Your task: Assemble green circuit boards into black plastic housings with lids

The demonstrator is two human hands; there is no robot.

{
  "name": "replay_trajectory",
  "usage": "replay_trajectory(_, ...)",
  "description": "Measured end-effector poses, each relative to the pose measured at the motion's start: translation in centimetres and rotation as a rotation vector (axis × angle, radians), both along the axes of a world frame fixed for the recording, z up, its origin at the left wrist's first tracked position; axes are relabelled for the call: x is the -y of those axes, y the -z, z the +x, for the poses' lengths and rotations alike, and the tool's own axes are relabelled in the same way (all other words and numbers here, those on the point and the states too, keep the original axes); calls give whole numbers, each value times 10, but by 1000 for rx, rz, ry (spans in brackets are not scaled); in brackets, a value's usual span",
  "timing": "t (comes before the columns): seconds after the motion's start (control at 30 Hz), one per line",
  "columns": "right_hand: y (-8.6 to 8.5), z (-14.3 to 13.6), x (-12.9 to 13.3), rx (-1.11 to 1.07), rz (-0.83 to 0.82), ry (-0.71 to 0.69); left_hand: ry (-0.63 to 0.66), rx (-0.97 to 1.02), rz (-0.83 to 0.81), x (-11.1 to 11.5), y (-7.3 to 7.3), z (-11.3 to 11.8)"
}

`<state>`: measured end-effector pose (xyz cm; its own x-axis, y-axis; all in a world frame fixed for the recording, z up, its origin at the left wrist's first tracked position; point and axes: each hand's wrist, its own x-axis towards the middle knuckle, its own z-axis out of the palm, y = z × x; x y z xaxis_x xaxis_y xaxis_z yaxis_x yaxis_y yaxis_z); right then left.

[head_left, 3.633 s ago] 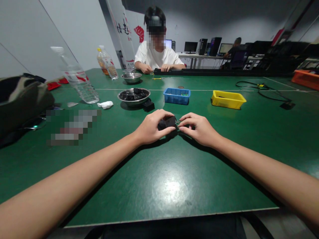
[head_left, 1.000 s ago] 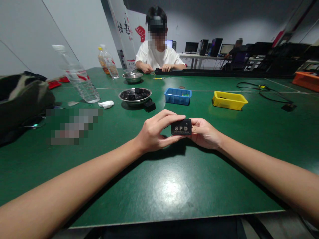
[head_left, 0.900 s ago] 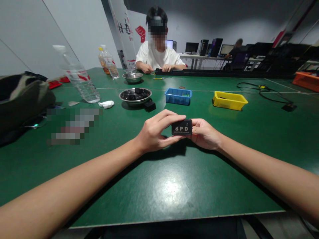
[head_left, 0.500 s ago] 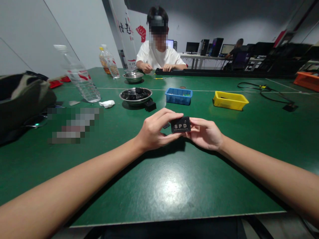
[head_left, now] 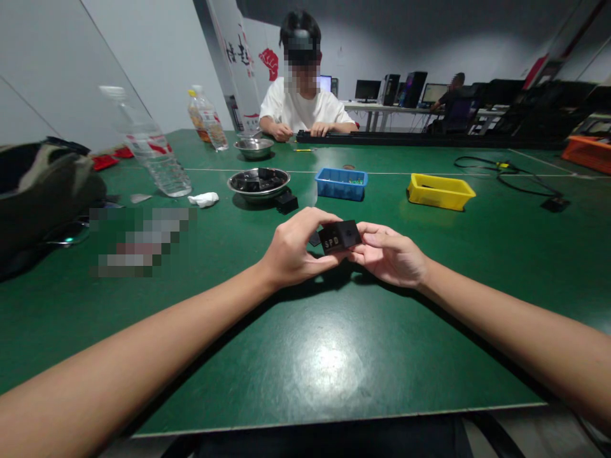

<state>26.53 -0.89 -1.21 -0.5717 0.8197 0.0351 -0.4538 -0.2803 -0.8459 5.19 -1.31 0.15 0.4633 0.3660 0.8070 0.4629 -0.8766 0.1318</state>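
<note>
The left hand (head_left: 293, 251) had its fingers clamped on the block (head_left: 338, 237), held just above the table (head_left: 305, 356); the right hand's (head_left: 394, 257) fingertips touched its other end. Beyond lay a loose block (head_left: 287, 203) beside the bowl (head_left: 258, 192) of black parts, then the blue tray (head_left: 340, 189) and, to its right, the yellow tray (head_left: 440, 196).

2 bare arms, both bent in twd ctr of frame. L forearm (head_left: 143, 334) runs diag. from lower L corner up to L wrist (head_left: 265, 275); R forearm (head_left: 506, 318) comes in from lower R edge to R wrist (head_left: 424, 270). L hand (head_left: 296, 249), just L of R hand (head_left: 394, 257), is C-shaped: fingers arched on top, thumb below, pointing R. R hand has fingers pointing L, w/ part of palm facing cam & thumb above.
</note>
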Motion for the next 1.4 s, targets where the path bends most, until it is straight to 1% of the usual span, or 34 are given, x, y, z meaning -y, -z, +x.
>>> replay_trajectory(0.13, 2, -2, 0, 52, 54, 36, 11, 8, -19, 0, 2, 0)
replay_trajectory(0.23, 5, -3, 0, 110, 178, 59, 16, 15, -47, -1, 2, -1)
replay_trajectory(0.3, 7, -3, -1, 183, 326, 76, 20, -4, -54, -2, 2, -1)
replay_trajectory(0.4, 8, -1, -2, 319, 571, 141, 40, -44, -60, -4, 2, -1)
replay_trajectory(0.6, 1, 5, -1, 609, 1098, 274, 69, -18, -99, -5, 1, 1)
replay_trajectory(0.7, -1, 5, 0, 669, 1241, 311, 64, -2, -132, -4, 0, 2)
replay_trajectory(0.77, -1, 5, -1, 676, 1261, 332, 52, 7, -150, -4, -1, 2)
replay_trajectory(0.93, 1, 3, -2, 675, 1191, 375, 60, 7, -173, -5, 0, 1)
replay_trajectory(1.13, -4, 4, 0, 768, 1252, 363, 94, -83, -192, -6, 1, -1)
replay_trajectory(1.27, -5, 4, -1, 817, 1259, 373, 109, -120, -260, -7, 2, 0)
replay_trajectory(1.33, -4, 4, -2, 825, 1236, 395, 88, -103, -315, -11, 3, -2)
replay_trajectory(1.4, -2, 5, -4, 834, 1185, 433, 28, -77, -356, -17, 4, -8)
